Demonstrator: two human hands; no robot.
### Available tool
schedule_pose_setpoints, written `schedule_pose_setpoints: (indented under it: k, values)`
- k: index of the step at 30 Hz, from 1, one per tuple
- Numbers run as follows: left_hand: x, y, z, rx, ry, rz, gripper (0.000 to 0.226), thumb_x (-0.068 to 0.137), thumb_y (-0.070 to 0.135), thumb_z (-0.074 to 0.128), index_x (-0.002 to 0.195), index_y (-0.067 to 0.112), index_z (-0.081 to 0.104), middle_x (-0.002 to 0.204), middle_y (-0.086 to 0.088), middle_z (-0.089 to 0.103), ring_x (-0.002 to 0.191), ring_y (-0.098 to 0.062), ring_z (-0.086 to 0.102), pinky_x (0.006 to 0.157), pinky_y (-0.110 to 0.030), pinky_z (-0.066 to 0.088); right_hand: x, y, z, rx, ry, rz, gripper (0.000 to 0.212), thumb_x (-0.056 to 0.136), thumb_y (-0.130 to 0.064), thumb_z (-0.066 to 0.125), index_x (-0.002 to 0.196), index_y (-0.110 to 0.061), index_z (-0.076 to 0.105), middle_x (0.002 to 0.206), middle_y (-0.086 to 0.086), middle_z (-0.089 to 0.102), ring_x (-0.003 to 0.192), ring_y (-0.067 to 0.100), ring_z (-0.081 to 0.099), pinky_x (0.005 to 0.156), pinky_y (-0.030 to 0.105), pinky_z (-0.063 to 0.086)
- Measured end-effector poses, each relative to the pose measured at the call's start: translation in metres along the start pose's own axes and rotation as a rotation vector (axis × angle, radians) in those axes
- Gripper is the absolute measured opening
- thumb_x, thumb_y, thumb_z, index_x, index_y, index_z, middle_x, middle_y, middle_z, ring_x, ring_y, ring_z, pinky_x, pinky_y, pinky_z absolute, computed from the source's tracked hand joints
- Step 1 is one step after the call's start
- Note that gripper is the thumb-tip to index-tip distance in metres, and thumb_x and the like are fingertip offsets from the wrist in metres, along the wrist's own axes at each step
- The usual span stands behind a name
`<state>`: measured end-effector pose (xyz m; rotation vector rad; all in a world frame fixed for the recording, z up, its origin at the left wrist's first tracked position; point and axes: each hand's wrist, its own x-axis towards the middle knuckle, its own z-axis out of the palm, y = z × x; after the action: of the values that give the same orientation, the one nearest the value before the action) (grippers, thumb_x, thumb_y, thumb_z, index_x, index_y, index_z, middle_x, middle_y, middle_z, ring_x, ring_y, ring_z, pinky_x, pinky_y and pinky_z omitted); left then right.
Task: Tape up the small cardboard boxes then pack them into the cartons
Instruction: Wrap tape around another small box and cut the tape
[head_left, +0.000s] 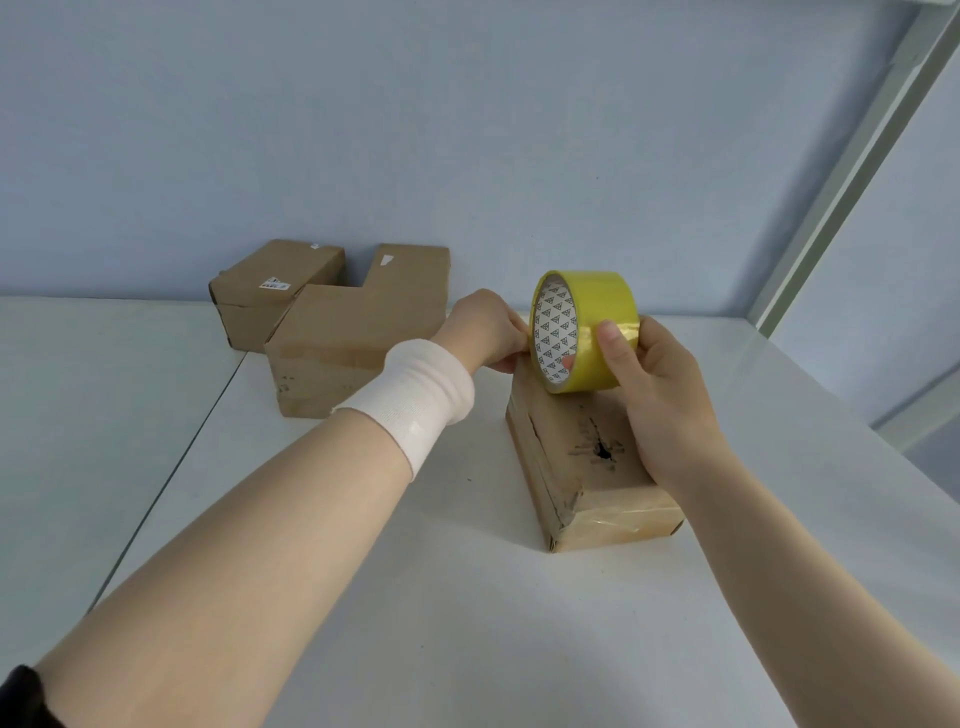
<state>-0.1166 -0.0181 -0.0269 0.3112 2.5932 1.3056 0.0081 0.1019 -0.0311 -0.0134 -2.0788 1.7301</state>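
Note:
A small brown cardboard box (582, 467) with a torn hole in its top lies on the white table, right of centre. My right hand (660, 395) grips a yellow tape roll (587, 322) standing on edge on the box's far end, thumb on the outside and a finger inside the core. My left hand (485, 330), with a white wristband, pinches at the far left corner of the box next to the roll; what its fingertips hold is hidden behind the roll. Clear tape crosses the box's near end.
Several more cardboard boxes stand at the back left by the blue wall: one with a label (272, 291), a nearer one (332, 353) and one behind it (410, 280). A seam (171, 467) divides the white tabletops. A white frame post (857, 156) rises at right.

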Motion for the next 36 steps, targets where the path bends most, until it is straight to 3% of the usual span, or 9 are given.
schedule_pose_setpoints:
  k: [4, 8, 12, 15, 17, 20, 24, 29, 36]
  values:
    - [0.001, -0.004, -0.001, -0.05, -0.083, -0.015, 0.014, 0.088, 0.011, 0.056, 0.078, 0.012, 0.067, 0.072, -0.003, 0.067, 0.052, -0.007, 0.064, 0.056, -0.018, 0.056, 0.0, 0.001, 0.0, 0.015, -0.005, 0.008, 0.015, 0.092, -0.033, 0.056, 0.086, -0.019, 0.06, 0.085, 0.005, 0.064, 0.079, 0.013, 0.055, 0.074, 0.032, 0.045]
    - [0.003, -0.003, 0.0, -0.065, -0.031, 0.04, 0.009, 0.087, 0.004, 0.057, 0.092, 0.009, 0.063, 0.085, -0.004, 0.061, 0.076, -0.014, 0.062, 0.064, -0.022, 0.055, 0.0, 0.0, -0.001, 0.017, -0.006, 0.007, 0.015, 0.091, -0.033, 0.057, 0.084, -0.021, 0.06, 0.081, -0.001, 0.066, 0.074, 0.007, 0.058, 0.068, 0.022, 0.046]
    - [0.004, -0.005, 0.0, -0.017, -0.092, 0.028, 0.016, 0.091, 0.012, 0.053, 0.079, 0.014, 0.064, 0.074, 0.005, 0.062, 0.068, -0.004, 0.059, 0.064, -0.019, 0.052, 0.001, 0.002, -0.001, 0.009, -0.015, 0.016, 0.015, 0.091, -0.035, 0.057, 0.085, -0.022, 0.061, 0.087, 0.005, 0.07, 0.08, 0.013, 0.062, 0.075, 0.03, 0.049]
    - [0.002, -0.005, -0.001, -0.025, -0.119, -0.01, 0.022, 0.092, 0.019, 0.052, 0.074, 0.017, 0.064, 0.075, 0.004, 0.065, 0.067, -0.005, 0.062, 0.061, -0.02, 0.055, 0.001, 0.003, -0.001, 0.02, -0.019, 0.009, 0.015, 0.091, -0.035, 0.057, 0.085, -0.022, 0.061, 0.084, -0.002, 0.069, 0.076, 0.007, 0.06, 0.071, 0.024, 0.048]
    - [0.003, -0.004, -0.001, -0.057, -0.114, -0.039, 0.021, 0.092, 0.017, 0.051, 0.076, 0.014, 0.064, 0.074, 0.001, 0.066, 0.066, -0.007, 0.063, 0.06, -0.021, 0.056, 0.001, 0.004, -0.001, 0.02, -0.013, 0.005, 0.016, 0.091, -0.036, 0.057, 0.084, -0.022, 0.061, 0.081, -0.005, 0.068, 0.074, 0.004, 0.06, 0.069, 0.02, 0.048]
    - [0.002, -0.004, 0.001, -0.121, -0.157, -0.062, 0.021, 0.092, 0.014, 0.05, 0.077, 0.013, 0.064, 0.074, 0.0, 0.066, 0.066, -0.01, 0.063, 0.058, -0.019, 0.056, 0.001, 0.003, -0.001, 0.049, -0.087, 0.037, 0.026, 0.089, -0.043, 0.053, 0.092, -0.019, 0.062, 0.08, -0.004, 0.072, 0.081, 0.009, 0.066, 0.079, 0.028, 0.052]
    - [0.0, -0.009, 0.008, -0.241, -0.157, -0.05, 0.024, 0.091, 0.008, 0.052, 0.071, 0.013, 0.064, 0.058, 0.003, 0.066, 0.05, -0.005, 0.063, 0.05, -0.015, 0.053, 0.0, -0.002, 0.001, 0.115, -0.156, 0.052, 0.038, 0.082, -0.038, 0.053, 0.103, -0.008, 0.059, 0.074, -0.003, 0.073, 0.08, 0.013, 0.069, 0.082, 0.031, 0.053]
    - [0.001, -0.01, 0.009, -0.211, -0.105, 0.003, 0.015, 0.089, 0.012, 0.058, 0.078, 0.006, 0.067, 0.08, -0.008, 0.067, 0.071, -0.017, 0.065, 0.069, -0.021, 0.057, -0.005, 0.0, 0.001, 0.065, -0.017, -0.06, 0.022, 0.086, -0.037, 0.054, 0.091, -0.017, 0.06, 0.066, -0.015, 0.07, 0.065, -0.002, 0.066, 0.062, 0.014, 0.049]
    - [-0.006, -0.017, 0.019, -0.281, -0.05, 0.015, 0.023, 0.087, 0.01, 0.057, 0.066, 0.013, 0.065, 0.082, -0.012, 0.063, 0.075, -0.019, 0.059, 0.07, -0.02, 0.056, -0.006, -0.002, -0.004, 0.157, -0.167, 0.008, 0.03, 0.082, -0.034, 0.052, 0.095, -0.007, 0.058, 0.072, -0.003, 0.071, 0.077, 0.013, 0.066, 0.076, 0.027, 0.052]
